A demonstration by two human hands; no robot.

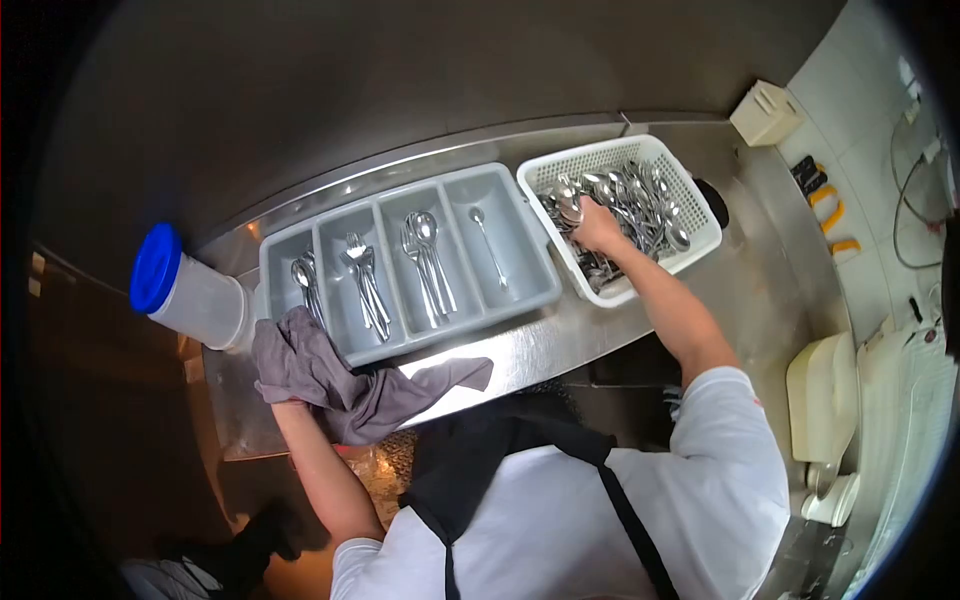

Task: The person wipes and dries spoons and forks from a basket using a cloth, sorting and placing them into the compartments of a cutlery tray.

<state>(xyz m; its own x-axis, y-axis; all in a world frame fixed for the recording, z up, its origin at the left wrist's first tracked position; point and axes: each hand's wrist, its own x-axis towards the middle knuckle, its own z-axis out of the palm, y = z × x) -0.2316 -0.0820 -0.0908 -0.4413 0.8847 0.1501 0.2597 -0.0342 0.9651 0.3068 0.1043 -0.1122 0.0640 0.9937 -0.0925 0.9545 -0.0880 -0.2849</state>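
Shiny metal table (530, 345) runs beneath both your hands. Your left hand (290, 403) is buried in a grayish-purple cloth (375, 405), so I cannot tell whether it grips. Just beyond it, the gray tray (525, 250) holds small bunches of cutlery (370, 290) and one lone spoon (487, 240). Your right hand (598, 224) appears closed on spoons (568, 198); around it, the white basket (600, 158) holds far more, unsorted.
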